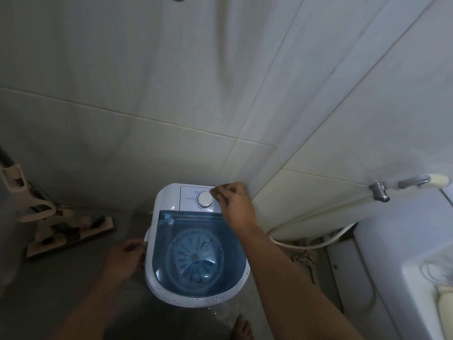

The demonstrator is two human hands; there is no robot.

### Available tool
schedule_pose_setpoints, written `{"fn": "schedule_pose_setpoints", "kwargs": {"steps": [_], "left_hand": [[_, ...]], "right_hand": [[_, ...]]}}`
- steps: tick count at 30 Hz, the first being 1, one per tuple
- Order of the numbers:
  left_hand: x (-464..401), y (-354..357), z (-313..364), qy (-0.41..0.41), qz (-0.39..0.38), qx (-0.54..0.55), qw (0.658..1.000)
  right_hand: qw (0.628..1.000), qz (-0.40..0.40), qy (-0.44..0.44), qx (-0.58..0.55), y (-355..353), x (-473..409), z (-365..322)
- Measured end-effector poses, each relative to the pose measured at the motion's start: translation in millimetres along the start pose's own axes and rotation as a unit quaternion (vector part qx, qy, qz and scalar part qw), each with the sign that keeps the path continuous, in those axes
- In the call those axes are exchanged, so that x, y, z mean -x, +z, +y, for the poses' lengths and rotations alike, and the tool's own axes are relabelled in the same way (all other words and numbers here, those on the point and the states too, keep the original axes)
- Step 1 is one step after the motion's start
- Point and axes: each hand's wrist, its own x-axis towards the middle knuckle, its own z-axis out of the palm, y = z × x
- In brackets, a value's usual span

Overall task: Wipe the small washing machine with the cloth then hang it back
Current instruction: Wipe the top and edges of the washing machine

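Washing machine [196,244] sits on grey floor [61,290] in tiled corner, blue see-through lid [196,251] down, dark specks on lid and white rim. Right hand [235,204] over control panel beside white dial [205,199], fingertips pinched; cloth, cannot tell. Left hand [127,256] curled against left rim. Mop [56,224] lies further left, hose [313,231] to right.

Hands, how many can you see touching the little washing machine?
2. The left hand grips the washing machine at its left edge. The right hand is at the back right corner beside the white dial, pinching something small and dark.
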Motion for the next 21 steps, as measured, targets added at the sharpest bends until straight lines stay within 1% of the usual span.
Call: {"fn": "schedule_pose_setpoints", "kwargs": {"steps": [4, 8, 10, 13, 15, 17, 21], "left_hand": [[0.1, 0.9, -1.3, 0.002, 0.002, 0.013, 1.0], [1.7, 0.9, -0.8, 0.007, 0.009, 0.012, 1.0], [1.0, 1.7, -0.9, 0.008, 0.011, 0.015, 1.0], [-1.2, 2.5, -2.4, 0.008, 0.011, 0.017, 1.0], [-2.3, 2.1, -3.2, 0.007, 0.01, 0.023, 1.0], [-2.3, 1.5, -3.4, 0.004, 0.009, 0.023, 1.0], [-1.5, 0.8, -2.7, 0.003, 0.009, 0.019, 1.0]], "right_hand": [[0.998, 0.025, -0.014, 0.06, -2.4, 35.0, 19.7], [0.997, 0.021, -0.015, 0.076, -4.1, 57.8, 26.7], [0.998, 0.021, -0.01, 0.055, -4.9, 55.7, 28.8], [0.998, 0.046, 0.009, -0.04, -11.5, 41.6, 27.4], [0.995, 0.066, 0.027, -0.07, -17.1, 29.7, 25.1], [0.994, 0.072, 0.038, -0.067, -17.5, 23.1, 25.3], [0.996, 0.052, 0.051, -0.046, -7.3, 29.5, 31.8]]}}
